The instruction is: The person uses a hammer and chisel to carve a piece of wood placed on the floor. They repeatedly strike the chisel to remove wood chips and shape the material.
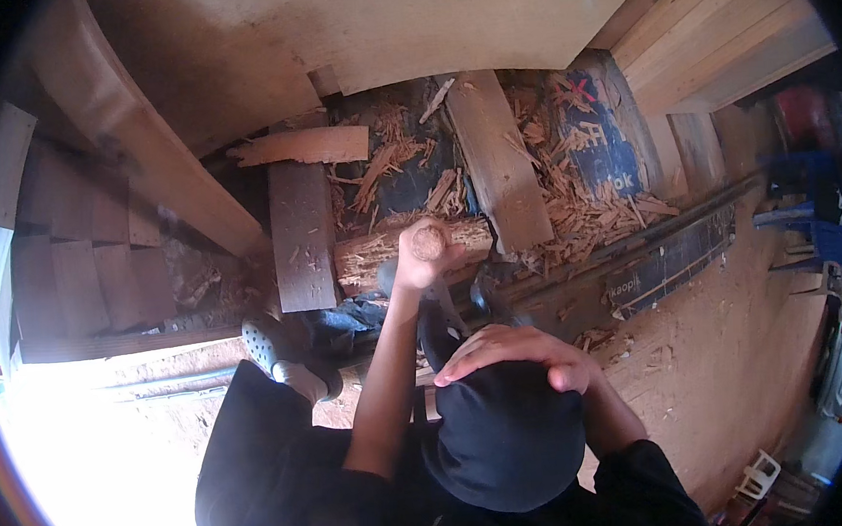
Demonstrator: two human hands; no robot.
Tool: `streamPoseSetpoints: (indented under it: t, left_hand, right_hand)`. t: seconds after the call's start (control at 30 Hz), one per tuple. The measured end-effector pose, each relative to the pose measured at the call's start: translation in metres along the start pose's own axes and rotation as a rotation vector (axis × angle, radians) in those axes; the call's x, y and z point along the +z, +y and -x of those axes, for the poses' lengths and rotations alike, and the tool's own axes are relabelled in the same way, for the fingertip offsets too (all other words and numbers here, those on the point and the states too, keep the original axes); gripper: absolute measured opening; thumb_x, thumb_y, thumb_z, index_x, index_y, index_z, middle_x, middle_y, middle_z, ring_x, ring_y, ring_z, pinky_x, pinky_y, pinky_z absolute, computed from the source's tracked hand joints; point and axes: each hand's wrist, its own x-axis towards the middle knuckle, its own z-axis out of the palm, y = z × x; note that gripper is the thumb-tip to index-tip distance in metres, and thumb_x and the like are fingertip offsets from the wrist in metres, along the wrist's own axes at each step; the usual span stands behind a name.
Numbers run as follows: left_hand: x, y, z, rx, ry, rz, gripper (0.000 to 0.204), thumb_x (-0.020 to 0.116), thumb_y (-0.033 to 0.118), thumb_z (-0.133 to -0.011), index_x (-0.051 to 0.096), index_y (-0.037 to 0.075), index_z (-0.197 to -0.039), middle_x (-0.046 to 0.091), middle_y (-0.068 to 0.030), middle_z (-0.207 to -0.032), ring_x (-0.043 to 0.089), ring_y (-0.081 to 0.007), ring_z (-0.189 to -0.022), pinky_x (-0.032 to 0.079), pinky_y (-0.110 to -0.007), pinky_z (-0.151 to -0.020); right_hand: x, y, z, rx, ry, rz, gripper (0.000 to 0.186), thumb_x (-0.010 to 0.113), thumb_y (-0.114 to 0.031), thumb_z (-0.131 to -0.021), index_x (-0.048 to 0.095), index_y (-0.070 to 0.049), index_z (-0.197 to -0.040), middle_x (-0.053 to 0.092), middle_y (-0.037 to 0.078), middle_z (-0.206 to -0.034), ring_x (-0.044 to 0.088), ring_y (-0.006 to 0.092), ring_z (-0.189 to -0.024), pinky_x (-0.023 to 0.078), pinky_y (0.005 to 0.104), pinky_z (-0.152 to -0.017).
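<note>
My left hand is wrapped round a wooden handle, seen nearly end-on with its round tip up. The handle's lower end is hidden beneath the hand. Just behind it lies a wood block with a rough, chipped, splintered face. My right hand lies on my bent, dark-clothed right knee, its fingers stretched out and holding nothing.
Wood chips are scattered between two planks, a left one and a right one. A curved wood piece lies behind. My left foot wears a grey clog. Blue chairs stand at the far right.
</note>
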Motion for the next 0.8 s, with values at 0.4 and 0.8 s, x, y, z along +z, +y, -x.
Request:
streamPoseSetpoints:
  t: [0.4,0.8]
  left_hand:
    - [0.089,-0.008,-0.023,0.039,-0.062,-0.634,0.017,0.062,0.011,-0.064,0.065,0.009,-0.080,0.064,-0.0157,-0.081,0.062,-0.0354,-0.076,0.052,-0.039,-0.069]
    - [0.016,0.007,-0.012,-0.002,0.039,0.002,0.024,0.079,0.004,-0.066,0.058,0.003,-0.078,0.059,-0.0014,-0.073,0.052,-0.0083,-0.066,0.044,-0.026,-0.061]
  right_hand:
    - [0.005,0.007,-0.001,-0.024,0.214,0.013,0.086,0.028,-0.069,-0.085,0.059,0.005,-0.116,0.063,0.021,-0.112,0.060,0.0312,-0.104,0.041,0.0414,-0.092]
    - [-0.028,0.210,0.160,0.963,0.996,0.587,0.025,0.060,-0.020,-0.087,0.058,-0.002,-0.105,0.064,0.023,-0.101,0.061,0.0407,-0.094,0.048,0.0454,-0.081]
